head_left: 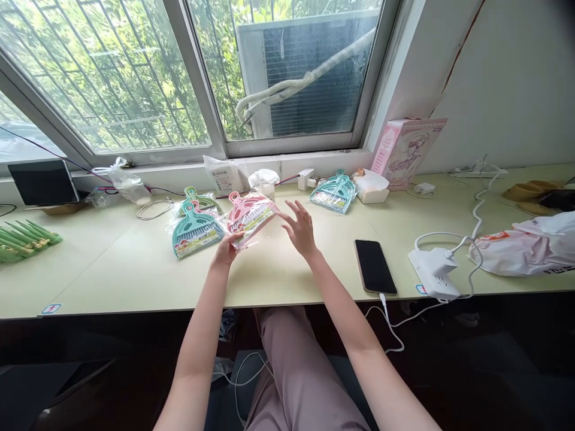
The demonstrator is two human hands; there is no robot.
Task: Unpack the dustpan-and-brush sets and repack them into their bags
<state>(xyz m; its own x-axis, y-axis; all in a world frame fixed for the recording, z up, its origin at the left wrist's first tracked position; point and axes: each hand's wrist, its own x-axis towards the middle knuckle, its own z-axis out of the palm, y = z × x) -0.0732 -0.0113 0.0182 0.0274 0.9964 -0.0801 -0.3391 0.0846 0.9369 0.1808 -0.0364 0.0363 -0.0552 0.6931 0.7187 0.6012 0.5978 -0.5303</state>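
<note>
A pink mini dustpan and brush set (250, 215) in clear plastic wrap is tilted above the table, its lower left edge gripped by my left hand (226, 248). My right hand (298, 230) is open beside the set's right end, fingers spread; whether a fingertip touches the wrap I cannot tell. Just left of the pink set lies a teal dustpan set (194, 230), partly covering a green dustpan set (200, 200) behind it. Farther back on the right, another wrapped teal dustpan set (335, 193) rests on the table.
A phone (375, 267) on a cable lies near the front edge, with a white power strip (433, 272) and cords to its right. Against the wall stands a pink box (406, 152). A white plastic bag (530, 245) sits far right, green bundled stalks (27, 239) far left.
</note>
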